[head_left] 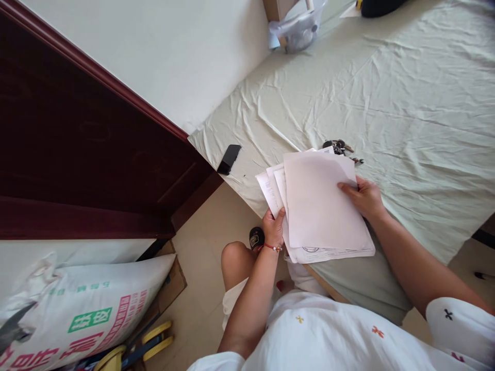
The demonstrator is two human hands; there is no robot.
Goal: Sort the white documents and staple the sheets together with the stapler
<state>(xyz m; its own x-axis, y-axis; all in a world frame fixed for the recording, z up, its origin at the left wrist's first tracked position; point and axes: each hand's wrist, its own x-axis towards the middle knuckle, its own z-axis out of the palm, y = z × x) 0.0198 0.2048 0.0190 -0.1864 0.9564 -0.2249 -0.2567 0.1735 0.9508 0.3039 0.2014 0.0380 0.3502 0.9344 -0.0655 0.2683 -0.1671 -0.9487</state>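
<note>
- Both hands are on the stack of papers (320, 206), held at the near edge of the bed (406, 103), above its pale green sheet.
- The left hand (274, 226) pinches the stack's lower-left side, thumb on top and fingers tucked under; that grip is closed on the sheets, probably to keep the fanned pages from sliding apart.
- The right hand (363, 198) clamps the right edge, thumb lying over the top blank sheet, its grip closed on the paper too.
- The stack's long axis runs away from the person, leaning slightly left; the lower sheets fan out to the left, printed edges peeking along the near end.
- A bunch of keys (340, 148) lies just beyond the far edge of the papers.
- A black phone (229, 158) rests at the bed's left border, well apart from the stack.
</note>
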